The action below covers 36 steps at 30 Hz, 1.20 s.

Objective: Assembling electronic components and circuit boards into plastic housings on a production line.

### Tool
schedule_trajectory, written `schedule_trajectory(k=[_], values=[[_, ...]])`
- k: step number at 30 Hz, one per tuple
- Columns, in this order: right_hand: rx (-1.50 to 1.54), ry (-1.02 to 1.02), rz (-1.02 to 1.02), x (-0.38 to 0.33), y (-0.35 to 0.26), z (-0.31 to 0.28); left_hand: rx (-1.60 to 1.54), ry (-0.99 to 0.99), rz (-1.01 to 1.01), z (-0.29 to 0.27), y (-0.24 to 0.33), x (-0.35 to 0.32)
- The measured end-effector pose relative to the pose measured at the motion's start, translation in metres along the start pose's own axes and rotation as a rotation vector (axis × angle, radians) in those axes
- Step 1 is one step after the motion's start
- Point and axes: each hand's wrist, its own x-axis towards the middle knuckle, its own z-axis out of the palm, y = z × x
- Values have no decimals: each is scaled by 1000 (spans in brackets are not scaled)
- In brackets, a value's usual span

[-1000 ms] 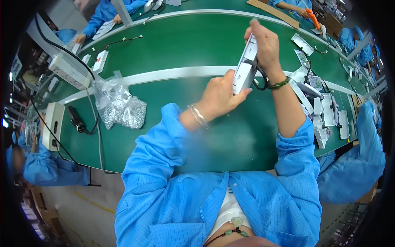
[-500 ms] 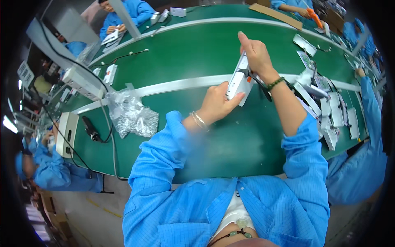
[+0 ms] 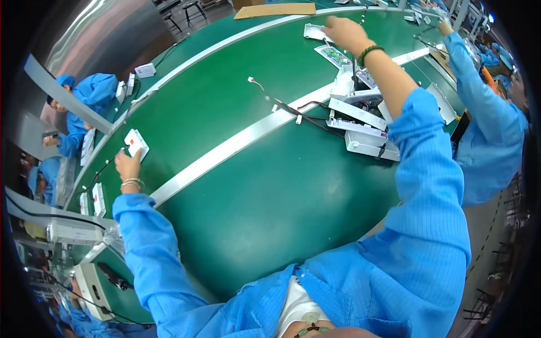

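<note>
Blue-sleeved arms spread wide across the green belt, hands well apart. Left hand is out at the left edge of the belt, fingers closed on the lower end of a small white plate with a red square; the plate lies flat on the green surface. A thin bangle sits on that wrist. Right hand is stretched to the far right part of the belt, palm down, resting over a white cover and a small circuit board; whether the fingers grip anything cannot be told from this angle. A green bead bracelet is on the right wrist.

Under the right forearm: a pile of white housings, stacked unevenly near the belt's right edge. Dark cables run from the pile toward the pale stripe that crosses the belt diagonally; one loose lead with a white plug lies beyond the stripe.

A flat cardboard sheet lies at the far edge. Another person's blue sleeve reaches in at the right side. More people in blue sit along the left side.
</note>
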Motion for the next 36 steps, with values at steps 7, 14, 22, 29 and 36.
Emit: schedule_trajectory(k=[7, 14, 22, 29, 36], values=[[-446, -723, 294, 35, 42, 76, -457, -124, 603, -59, 92, -97], [-199, -842, 185, 47, 28, 82, -699, -448, 485, -89, 105, -141], [733, -946, 9, 59, -67, 37, -1215, -847, 291, -76, 144, -153], [977, -1135, -310, -48, -197, -21, -2032, -913, -117, -47, 165, -199], [696, -956, -617, -111, -233, -32, -2092, -991, -261, -77, 111, -222]])
